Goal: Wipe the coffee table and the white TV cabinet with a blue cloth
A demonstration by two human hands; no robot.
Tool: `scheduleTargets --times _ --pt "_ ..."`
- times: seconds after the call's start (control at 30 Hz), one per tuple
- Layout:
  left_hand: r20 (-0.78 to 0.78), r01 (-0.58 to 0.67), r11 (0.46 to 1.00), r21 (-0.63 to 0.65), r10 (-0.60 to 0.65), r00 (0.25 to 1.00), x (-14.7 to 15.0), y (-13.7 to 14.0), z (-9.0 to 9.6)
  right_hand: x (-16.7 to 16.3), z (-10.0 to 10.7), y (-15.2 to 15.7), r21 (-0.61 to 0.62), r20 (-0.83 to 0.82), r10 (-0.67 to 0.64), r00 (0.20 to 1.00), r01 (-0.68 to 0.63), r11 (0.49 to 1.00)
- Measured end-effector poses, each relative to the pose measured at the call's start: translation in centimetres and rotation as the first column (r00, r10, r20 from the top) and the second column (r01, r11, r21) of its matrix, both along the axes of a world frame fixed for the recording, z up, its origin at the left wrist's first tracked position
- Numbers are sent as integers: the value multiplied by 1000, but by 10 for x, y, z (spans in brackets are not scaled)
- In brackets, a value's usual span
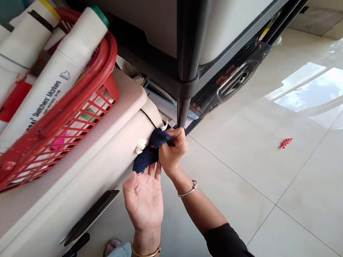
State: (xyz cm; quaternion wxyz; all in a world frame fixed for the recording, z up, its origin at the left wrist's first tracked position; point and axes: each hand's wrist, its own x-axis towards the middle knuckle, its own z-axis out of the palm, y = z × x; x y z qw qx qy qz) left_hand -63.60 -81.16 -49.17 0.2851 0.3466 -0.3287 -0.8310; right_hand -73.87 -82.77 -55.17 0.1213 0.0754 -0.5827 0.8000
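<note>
My right hand (173,150), with a silver bangle at its wrist, is closed on a dark blue fluffy cloth (147,159). The cloth lies bunched against the end of a cream-coloured cabinet (119,138), beside a small white flower-shaped piece (140,146). Just below, my left hand (145,201) is turned palm up, with a gold bangle on the wrist. Its fingers stretch out toward the cloth's lower edge, and the fingertips are partly hidden there. A white loop (164,123) shows just above the cloth.
A red plastic basket (100,89) full of white markers (62,67) stands on the cabinet. Close behind my hands rises the black post (191,42) of a rack. A black handle (92,217) juts from the cabinet front. A red scrap (285,143) lies on the tiled floor (249,164).
</note>
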Motion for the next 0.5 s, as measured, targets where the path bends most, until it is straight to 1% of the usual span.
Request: scheduleTargets --times 0.13,0.17,0.23,0.3,0.37,0.43,0.5 --pt "-47 0 999 -49 -2 999 1 3 0 -1 10 0 -45 -47 11 999 -13 999" --pt "-44 -3 999 -51 1 999 0 3 1 1 9 0 -63 -29 25 999 -26 998" --pt "-23 -6 1000 -30 6 1000 -1 2 2 5 3 -2 -111 60 66 996 -59 992" --pt "-11 -5 1000 -12 5 1000 -3 3 2 9 -3 -4 -173 158 90 983 -62 983" --pt "-22 -14 1000 -25 14 1000 -3 5 0 10 -2 -7 -217 190 95 977 -52 975" --pt "-35 -27 998 -63 25 999 0 7 -2 8 5 -8 -203 150 69 986 -38 978" --pt "-35 -31 995 -96 28 999 3 9 -3 4 12 -7 -144 89 46 995 -33 989"
